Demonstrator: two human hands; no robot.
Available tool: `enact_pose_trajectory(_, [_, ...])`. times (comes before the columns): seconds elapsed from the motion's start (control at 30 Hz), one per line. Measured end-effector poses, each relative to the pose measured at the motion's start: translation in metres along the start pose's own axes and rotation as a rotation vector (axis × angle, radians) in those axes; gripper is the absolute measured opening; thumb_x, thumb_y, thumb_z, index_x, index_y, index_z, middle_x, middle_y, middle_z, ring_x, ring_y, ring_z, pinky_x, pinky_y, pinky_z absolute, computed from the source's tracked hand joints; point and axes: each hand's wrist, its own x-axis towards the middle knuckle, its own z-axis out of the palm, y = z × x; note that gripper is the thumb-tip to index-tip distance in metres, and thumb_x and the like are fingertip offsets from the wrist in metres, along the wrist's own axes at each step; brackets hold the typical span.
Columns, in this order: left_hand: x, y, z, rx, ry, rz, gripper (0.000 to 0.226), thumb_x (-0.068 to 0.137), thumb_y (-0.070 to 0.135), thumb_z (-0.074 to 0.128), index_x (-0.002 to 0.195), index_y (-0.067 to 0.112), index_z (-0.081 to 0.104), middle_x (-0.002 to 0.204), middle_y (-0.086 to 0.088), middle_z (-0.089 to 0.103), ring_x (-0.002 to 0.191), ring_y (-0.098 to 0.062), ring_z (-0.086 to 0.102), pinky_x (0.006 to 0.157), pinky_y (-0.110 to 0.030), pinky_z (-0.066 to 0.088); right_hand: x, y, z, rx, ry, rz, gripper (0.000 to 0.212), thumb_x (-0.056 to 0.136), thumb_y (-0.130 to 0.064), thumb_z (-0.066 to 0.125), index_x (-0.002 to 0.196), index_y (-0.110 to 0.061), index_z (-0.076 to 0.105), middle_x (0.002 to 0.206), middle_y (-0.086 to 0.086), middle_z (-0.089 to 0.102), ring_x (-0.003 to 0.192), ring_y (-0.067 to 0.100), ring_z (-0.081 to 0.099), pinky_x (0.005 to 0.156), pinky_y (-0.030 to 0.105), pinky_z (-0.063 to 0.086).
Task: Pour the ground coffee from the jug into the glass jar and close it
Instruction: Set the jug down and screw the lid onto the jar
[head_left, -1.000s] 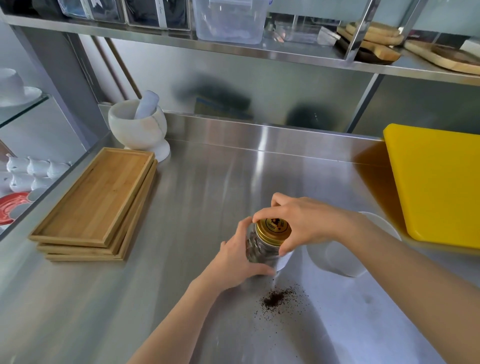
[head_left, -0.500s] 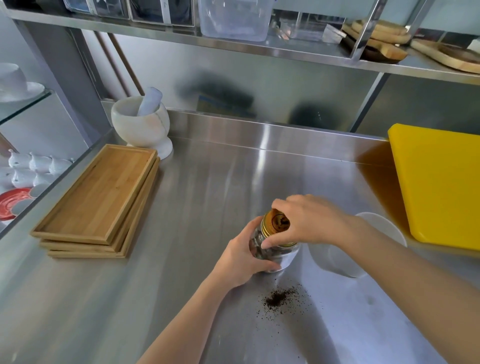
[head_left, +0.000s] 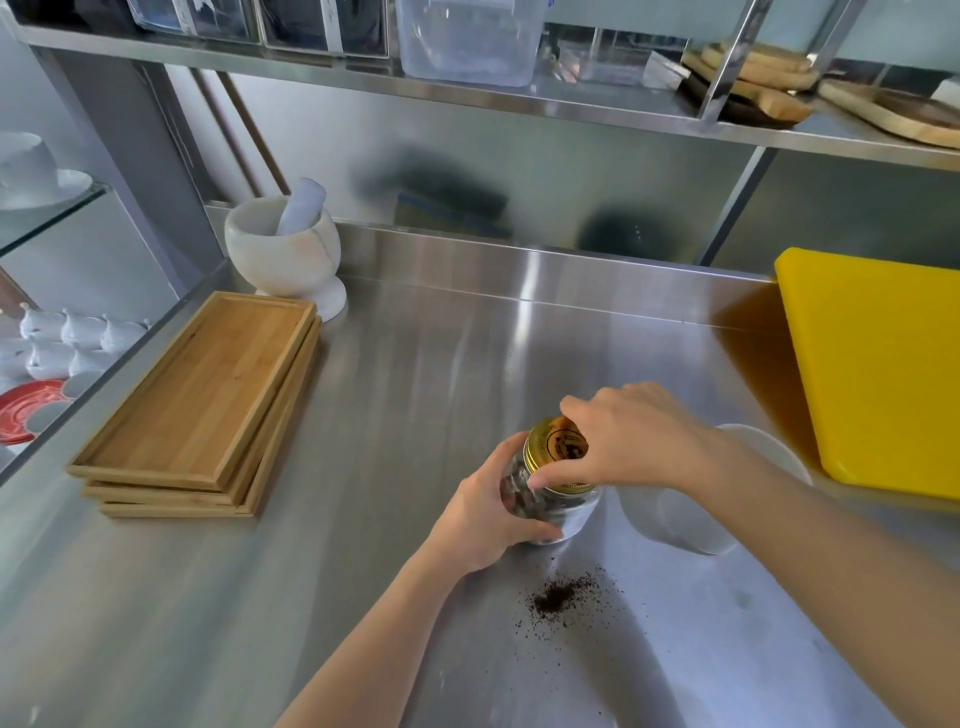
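A glass jar with dark ground coffee inside stands on the steel counter. My left hand wraps around the jar's left side. A gold lid sits on the jar's mouth, and my right hand grips that lid from the right with thumb and fingers. A white jug stands just right of the jar, partly hidden behind my right forearm. Spilled coffee grounds lie on the counter in front of the jar.
Stacked wooden trays lie at the left. A white mortar with pestle stands at the back left. A yellow cutting board lies at the right. A shelf with containers and wooden boards hangs overhead.
My right hand has turned on the gold lid, its fingers shifting around the rim. The jar and my left hand stay in place; the camera moved slightly.
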Motion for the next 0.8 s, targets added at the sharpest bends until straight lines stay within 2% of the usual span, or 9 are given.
enact_pose_trajectory(0.07, [0.001,0.000,0.000,-0.016,0.000,0.002,0.091,0.051,0.029,0.088,0.116,0.064,0.035,0.118,0.014,0.063,0.107,-0.007,0.061,0.096,-0.036,0.050,-0.003,0.006,-0.003,0.115,-0.095,0.005,0.079,0.063,-0.082,0.049,0.127,-0.037,0.040,0.110,-0.009,0.053,0.097,0.017,0.055,0.070,0.030,0.038])
enact_pose_trajectory(0.13, [0.002,-0.002,0.001,-0.027,0.000,0.000,0.091,0.049,0.032,0.088,0.116,0.064,0.035,0.118,0.012,0.063,0.109,-0.009,0.061,0.097,-0.039,0.050,-0.007,0.011,-0.005,0.266,-0.222,-0.037,0.083,0.068,-0.064,0.065,0.138,-0.044,0.025,0.120,-0.010,0.041,0.108,0.013,0.047,0.075,0.027,0.039])
enact_pose_trajectory(0.23, [0.004,-0.004,0.000,-0.037,-0.023,0.008,0.092,0.047,0.034,0.088,0.119,0.060,0.037,0.118,0.011,0.063,0.109,-0.009,0.061,0.098,-0.040,0.049,-0.007,0.012,0.006,0.355,-0.154,-0.075,0.073,0.071,-0.053,0.070,0.132,-0.038,0.033,0.111,-0.009,0.041,0.098,0.012,0.048,0.074,0.026,0.045])
enact_pose_trajectory(0.33, [0.006,-0.005,-0.001,-0.030,-0.040,0.010,0.095,0.048,0.032,0.088,0.125,0.053,0.037,0.119,0.011,0.063,0.110,-0.009,0.061,0.098,-0.040,0.049,-0.005,0.012,0.014,0.382,-0.055,-0.046,0.058,0.066,-0.058,0.069,0.111,-0.032,0.045,0.098,-0.011,0.050,0.086,0.012,0.052,0.067,0.027,0.044])
enact_pose_trajectory(0.43, [0.008,-0.005,-0.003,-0.011,-0.057,0.021,0.095,0.049,0.029,0.089,0.125,0.052,0.038,0.120,0.013,0.062,0.111,-0.007,0.059,0.099,-0.038,0.048,-0.006,0.010,0.019,0.264,0.047,-0.017,0.055,0.063,-0.068,0.062,0.101,-0.032,0.046,0.093,-0.014,0.055,0.080,0.011,0.052,0.060,0.026,0.036])
enact_pose_trajectory(0.57, [0.011,-0.002,-0.010,0.024,-0.101,0.037,0.089,0.052,0.022,0.089,0.117,0.058,0.039,0.117,0.015,0.064,0.108,-0.002,0.060,0.095,-0.028,0.047,-0.012,0.012,0.026,0.248,0.029,-0.016,0.069,0.068,-0.075,0.052,0.122,-0.035,0.036,0.108,-0.014,0.051,0.091,0.011,0.051,0.069,0.029,0.035])
enact_pose_trajectory(0.63, [0.015,0.000,-0.015,0.036,-0.148,0.037,0.089,0.052,0.022,0.089,0.117,0.059,0.040,0.118,0.013,0.064,0.109,-0.004,0.060,0.098,-0.030,0.046,-0.013,0.012,0.026,0.218,-0.016,-0.033,0.080,0.068,-0.078,0.049,0.133,-0.038,0.025,0.113,-0.012,0.047,0.097,0.013,0.052,0.072,0.031,0.039])
enact_pose_trajectory(0.7, [0.019,0.000,-0.019,0.032,-0.198,0.028,0.091,0.051,0.020,0.090,0.117,0.057,0.041,0.119,0.012,0.064,0.112,-0.007,0.059,0.101,-0.033,0.045,-0.010,0.010,0.028,0.176,-0.013,-0.051,0.080,0.067,-0.079,0.049,0.132,-0.038,0.025,0.109,-0.011,0.049,0.094,0.016,0.054,0.070,0.031,0.041])
enact_pose_trajectory(0.8, [0.020,0.001,-0.021,0.052,-0.222,0.019,0.092,0.050,0.021,0.090,0.121,0.053,0.040,0.121,0.011,0.063,0.113,-0.007,0.058,0.102,-0.033,0.045,-0.006,0.007,0.030,0.189,0.055,-0.043,0.067,0.066,-0.077,0.051,0.117,-0.036,0.036,0.100,-0.013,0.056,0.084,0.015,0.054,0.065,0.029,0.036])
